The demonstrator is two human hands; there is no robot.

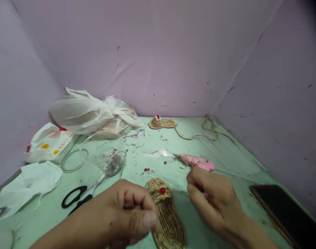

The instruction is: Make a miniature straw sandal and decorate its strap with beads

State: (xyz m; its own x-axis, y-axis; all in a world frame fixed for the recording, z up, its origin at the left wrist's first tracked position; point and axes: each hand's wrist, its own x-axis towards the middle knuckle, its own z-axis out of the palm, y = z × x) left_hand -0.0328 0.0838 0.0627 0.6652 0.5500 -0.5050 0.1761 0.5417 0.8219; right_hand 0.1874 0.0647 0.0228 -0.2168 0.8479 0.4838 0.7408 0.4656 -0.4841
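A small slipper shape of coiled twine (170,221) lies on the green tabletop, with one red bead (162,191) on its strap. My left hand (126,214) hovers at its left side and covers part of its edge; thumb and forefinger are pinched. To its right, my right hand (215,197) is raised with the fingers curled in and pressed to the thumb. Whatever either pinch holds, if anything, is too small or hidden. Just beyond the slipper are several loose red and white beads (149,169), and a pink glue gun (196,162) lies with its nozzle pointing left.
A second twine slipper (161,123) with a beaded flower trails loose twine (191,138) at the back. Leftward are black-handled scissors (77,197), a clear tub of beads (113,164), a tissue pack (50,143) and a tied plastic bag (95,112). A phone (287,214) lies at right.
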